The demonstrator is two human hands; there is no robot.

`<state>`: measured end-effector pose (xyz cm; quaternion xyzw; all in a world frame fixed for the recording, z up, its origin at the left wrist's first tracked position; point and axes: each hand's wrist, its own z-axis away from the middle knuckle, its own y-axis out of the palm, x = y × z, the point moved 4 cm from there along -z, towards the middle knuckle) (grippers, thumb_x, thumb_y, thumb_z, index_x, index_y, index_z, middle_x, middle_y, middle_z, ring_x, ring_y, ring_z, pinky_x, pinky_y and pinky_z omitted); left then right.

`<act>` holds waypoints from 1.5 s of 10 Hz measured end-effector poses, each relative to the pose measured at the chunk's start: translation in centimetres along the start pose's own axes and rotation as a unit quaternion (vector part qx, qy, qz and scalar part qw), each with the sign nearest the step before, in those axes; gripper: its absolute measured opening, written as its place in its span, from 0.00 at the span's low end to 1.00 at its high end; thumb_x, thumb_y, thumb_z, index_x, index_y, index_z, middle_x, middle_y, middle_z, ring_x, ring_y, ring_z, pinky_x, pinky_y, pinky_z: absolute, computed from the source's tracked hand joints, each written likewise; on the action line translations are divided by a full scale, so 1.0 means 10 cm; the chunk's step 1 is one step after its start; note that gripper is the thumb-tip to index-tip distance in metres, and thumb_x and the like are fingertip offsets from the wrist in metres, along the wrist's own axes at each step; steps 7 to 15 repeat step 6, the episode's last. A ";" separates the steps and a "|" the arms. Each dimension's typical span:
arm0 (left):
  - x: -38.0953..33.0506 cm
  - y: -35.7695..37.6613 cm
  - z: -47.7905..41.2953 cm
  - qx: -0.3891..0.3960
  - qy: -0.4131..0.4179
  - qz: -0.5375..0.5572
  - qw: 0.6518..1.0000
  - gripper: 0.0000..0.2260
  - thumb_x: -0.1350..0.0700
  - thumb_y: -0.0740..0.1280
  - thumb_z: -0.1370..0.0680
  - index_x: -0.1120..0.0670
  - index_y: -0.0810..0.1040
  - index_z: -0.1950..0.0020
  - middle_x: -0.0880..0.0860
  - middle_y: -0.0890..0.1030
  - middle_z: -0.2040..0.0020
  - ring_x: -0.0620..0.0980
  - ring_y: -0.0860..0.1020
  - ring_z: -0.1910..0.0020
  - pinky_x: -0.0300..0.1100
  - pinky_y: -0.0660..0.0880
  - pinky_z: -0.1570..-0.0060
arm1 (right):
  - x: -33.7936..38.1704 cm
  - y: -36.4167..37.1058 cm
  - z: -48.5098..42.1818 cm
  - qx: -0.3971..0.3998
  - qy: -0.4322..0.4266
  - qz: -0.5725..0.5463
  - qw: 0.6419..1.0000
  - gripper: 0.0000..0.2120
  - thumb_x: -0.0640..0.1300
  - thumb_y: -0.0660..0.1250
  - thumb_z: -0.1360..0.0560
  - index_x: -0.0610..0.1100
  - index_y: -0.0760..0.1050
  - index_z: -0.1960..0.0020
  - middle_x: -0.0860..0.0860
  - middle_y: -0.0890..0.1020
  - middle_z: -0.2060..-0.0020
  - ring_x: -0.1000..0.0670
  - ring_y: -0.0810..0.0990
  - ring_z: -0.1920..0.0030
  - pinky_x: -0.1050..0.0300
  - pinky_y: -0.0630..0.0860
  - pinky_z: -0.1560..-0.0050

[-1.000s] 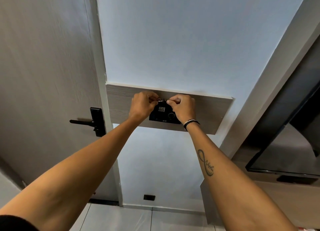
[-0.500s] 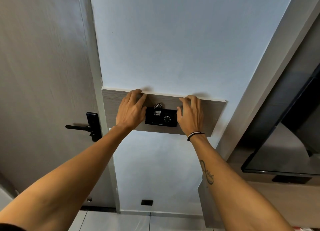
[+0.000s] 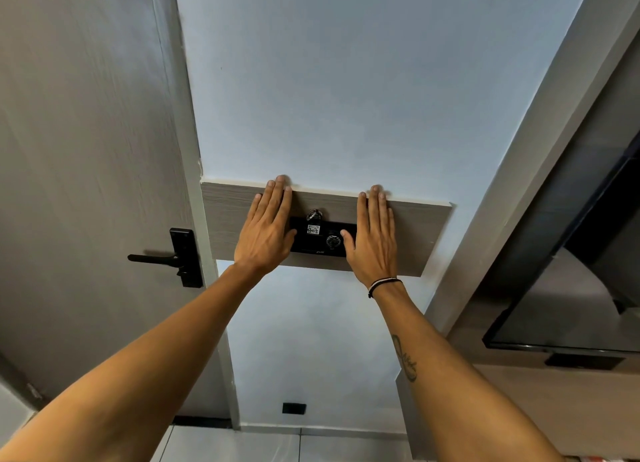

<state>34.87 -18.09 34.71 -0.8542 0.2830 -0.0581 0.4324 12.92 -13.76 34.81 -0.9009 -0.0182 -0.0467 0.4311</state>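
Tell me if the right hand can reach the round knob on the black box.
Probably yes: the right hand lies flat on the panel beside the knob, thumb almost touching it, nothing between.

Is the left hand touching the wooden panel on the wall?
Touching. The head view shows the left hand lying flat on the wooden panel, fingers straight, tips at its top edge, no gap visible.

Black-and-white wristband (image 3: 384, 283), forearm tattoo (image 3: 407, 358)

A grey door (image 3: 86, 150) fills 9 o'clock, with a black lever handle (image 3: 162, 258). A dark television (image 3: 571, 306) hangs at 3 o'clock. A black wall socket (image 3: 294, 408) sits at 6 o'clock above pale floor tiles (image 3: 277, 447).
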 end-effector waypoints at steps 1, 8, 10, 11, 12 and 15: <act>0.00 -0.01 0.00 -0.007 0.005 -0.015 1.000 0.41 0.54 0.68 0.18 0.59 0.48 0.12 0.59 0.46 0.11 0.58 0.45 0.11 0.58 0.49 0.12 | -0.01 0.00 0.01 -0.005 0.000 0.011 1.000 0.41 0.57 0.61 0.17 0.40 0.46 0.14 0.41 0.47 0.14 0.40 0.45 0.13 0.40 0.52 0.13; -0.03 -0.19 -0.33 -0.076 0.004 -0.035 0.997 0.40 0.42 0.62 0.14 0.55 0.45 0.11 0.57 0.45 0.10 0.56 0.45 0.11 0.59 0.48 0.12 | 0.03 -0.19 -0.29 -0.088 -0.011 -0.044 0.995 0.40 0.62 0.58 0.17 0.44 0.47 0.14 0.41 0.49 0.14 0.40 0.47 0.13 0.36 0.54 0.14; -0.03 -0.19 -0.33 -0.076 0.004 -0.035 0.997 0.40 0.42 0.62 0.14 0.55 0.45 0.11 0.57 0.45 0.10 0.56 0.45 0.11 0.59 0.48 0.12 | 0.03 -0.19 -0.29 -0.088 -0.011 -0.044 0.995 0.40 0.62 0.58 0.17 0.44 0.47 0.14 0.41 0.49 0.14 0.40 0.47 0.13 0.36 0.54 0.14; -0.03 -0.19 -0.33 -0.076 0.004 -0.035 0.997 0.40 0.42 0.62 0.14 0.55 0.45 0.11 0.57 0.45 0.10 0.56 0.45 0.11 0.59 0.48 0.12 | 0.03 -0.19 -0.29 -0.088 -0.011 -0.044 0.995 0.40 0.62 0.58 0.17 0.44 0.47 0.14 0.41 0.49 0.14 0.40 0.47 0.13 0.36 0.54 0.14; -0.03 -0.19 -0.33 -0.076 0.004 -0.035 0.997 0.40 0.42 0.62 0.14 0.55 0.45 0.11 0.57 0.45 0.10 0.56 0.45 0.11 0.59 0.48 0.12 | 0.03 -0.19 -0.29 -0.088 -0.011 -0.044 0.995 0.40 0.62 0.58 0.17 0.44 0.47 0.14 0.41 0.49 0.14 0.40 0.47 0.13 0.36 0.54 0.14; -0.03 -0.19 -0.33 -0.076 0.004 -0.035 0.997 0.40 0.42 0.62 0.14 0.55 0.45 0.11 0.57 0.45 0.10 0.56 0.45 0.11 0.59 0.48 0.12 | 0.03 -0.19 -0.29 -0.088 -0.011 -0.044 0.995 0.40 0.62 0.58 0.17 0.44 0.47 0.14 0.41 0.49 0.14 0.40 0.47 0.13 0.36 0.54 0.14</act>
